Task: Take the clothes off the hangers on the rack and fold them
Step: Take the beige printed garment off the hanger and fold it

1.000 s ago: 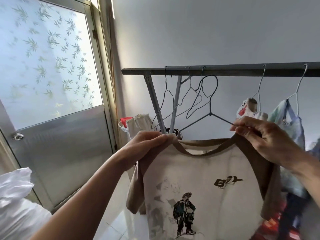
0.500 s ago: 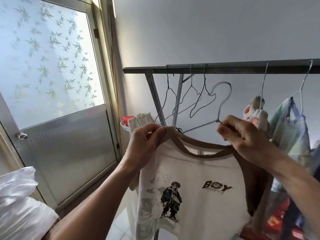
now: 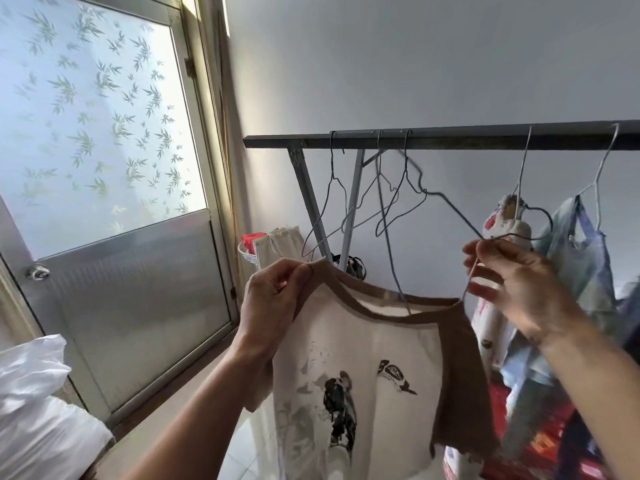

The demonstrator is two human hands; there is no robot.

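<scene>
Hanging cream T-shirt [image 3: 374, 344] shows brown collar, sleeves.

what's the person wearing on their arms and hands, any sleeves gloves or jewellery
Nothing shows. The left hand and right hand are gloveless, with no ring, watch or bracelet that can be made out. The left forearm and right forearm are uncovered, no sleeve in view.

Daylight glows through a frosted pane [image 3: 90, 116] printed with bamboo leaves, set in a metal door [image 3: 138, 299] on the left with a round knob [image 3: 37, 271]. The wall [image 3: 415, 64] is plain and pale, and the floor [image 3: 242, 452] has light tiles.
</scene>
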